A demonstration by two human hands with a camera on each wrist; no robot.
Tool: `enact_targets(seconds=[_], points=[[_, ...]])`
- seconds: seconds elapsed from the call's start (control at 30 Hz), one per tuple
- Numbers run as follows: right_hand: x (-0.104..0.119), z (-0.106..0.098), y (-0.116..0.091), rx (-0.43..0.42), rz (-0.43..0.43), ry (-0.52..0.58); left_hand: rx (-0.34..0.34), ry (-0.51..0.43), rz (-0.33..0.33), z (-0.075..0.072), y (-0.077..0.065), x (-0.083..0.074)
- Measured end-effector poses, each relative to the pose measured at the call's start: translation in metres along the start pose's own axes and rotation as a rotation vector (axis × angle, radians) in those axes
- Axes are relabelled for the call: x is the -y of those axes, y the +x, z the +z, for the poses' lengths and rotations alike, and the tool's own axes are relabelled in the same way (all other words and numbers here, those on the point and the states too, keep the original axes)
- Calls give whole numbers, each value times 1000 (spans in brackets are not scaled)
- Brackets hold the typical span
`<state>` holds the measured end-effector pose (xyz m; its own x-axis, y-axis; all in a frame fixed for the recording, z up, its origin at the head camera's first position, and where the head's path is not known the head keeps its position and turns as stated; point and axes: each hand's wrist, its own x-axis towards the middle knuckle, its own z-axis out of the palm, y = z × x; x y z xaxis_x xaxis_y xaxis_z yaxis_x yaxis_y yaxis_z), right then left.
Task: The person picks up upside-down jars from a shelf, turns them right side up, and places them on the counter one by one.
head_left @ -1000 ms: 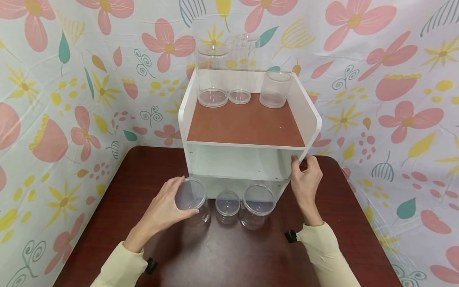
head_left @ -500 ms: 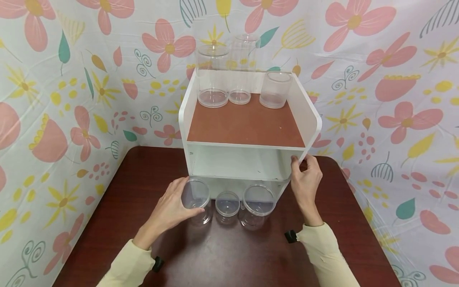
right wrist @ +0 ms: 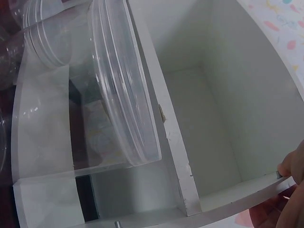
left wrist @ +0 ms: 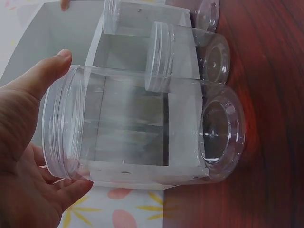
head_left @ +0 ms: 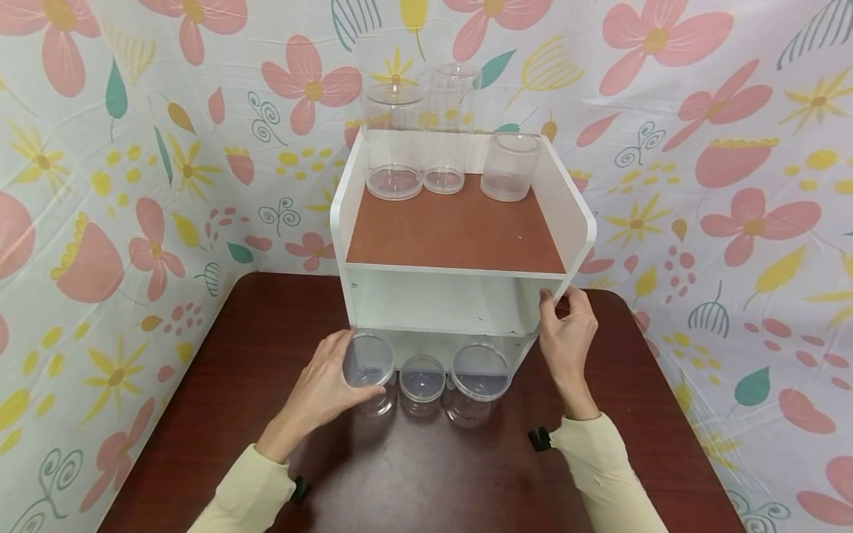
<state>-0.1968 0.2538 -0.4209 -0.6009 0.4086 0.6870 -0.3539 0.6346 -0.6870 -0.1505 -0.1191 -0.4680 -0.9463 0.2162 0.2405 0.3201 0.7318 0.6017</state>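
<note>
We slid the left jar (head_left: 373, 363) nearer the small jar (head_left: 423, 386) on the tabletop (head_left: 413, 477), so both stood close together; our left grip (head_left: 323, 385) curled round the former's top, our right grip (head_left: 567, 329) pinched the shelf (head_left: 460, 229) side.

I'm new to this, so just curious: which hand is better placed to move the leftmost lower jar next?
Probably the left hand: it grips the leftmost lower jar round its top, while the right hand grips the shelf's right wall.
</note>
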Motion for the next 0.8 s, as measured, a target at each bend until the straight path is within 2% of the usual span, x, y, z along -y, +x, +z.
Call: enact_targets(seconds=[0.8], points=[[-1, 0, 0, 5, -5, 7, -13, -23, 11, 14, -1, 5]])
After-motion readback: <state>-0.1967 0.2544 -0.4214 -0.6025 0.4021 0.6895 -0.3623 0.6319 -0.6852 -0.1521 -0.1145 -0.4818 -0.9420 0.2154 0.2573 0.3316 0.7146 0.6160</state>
